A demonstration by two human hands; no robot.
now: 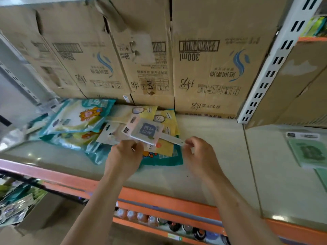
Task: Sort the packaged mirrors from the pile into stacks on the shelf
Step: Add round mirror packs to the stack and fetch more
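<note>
— Where is the mirror relative to the hands?

— A pink packaged hand mirror (144,131) is held just above the pile (99,128), tilted, its square head toward the left and its pale handle (172,139) running out to the right. The left hand (126,154) has a closed grip on the lower edge of the head; the right hand (199,152) pinches the tip of the handle between thumb and fingers. Both grips are narrow and clamped on that one package.

— What lies under it?

— Yellow packets (166,119) with round cartoon faces, a white hang-tab packet (108,133), and large teal bags (77,117) printed with an orange cartoon figure, all overlapping on the left half of the shelf (208,156).

— Anything stacked already?

— At the far right, past the white slotted upright (270,68), green packaged mirrors (307,152) lie flat on the next shelf section.

— And what hems things in?

— Cardboard cartons (203,68) marked 300ml stand along the back of the shelf, touching the pile's rear edge. The shelf right of the pile is bare. Below the orange shelf edge (159,198), a row of bottles (141,217) shows.
</note>
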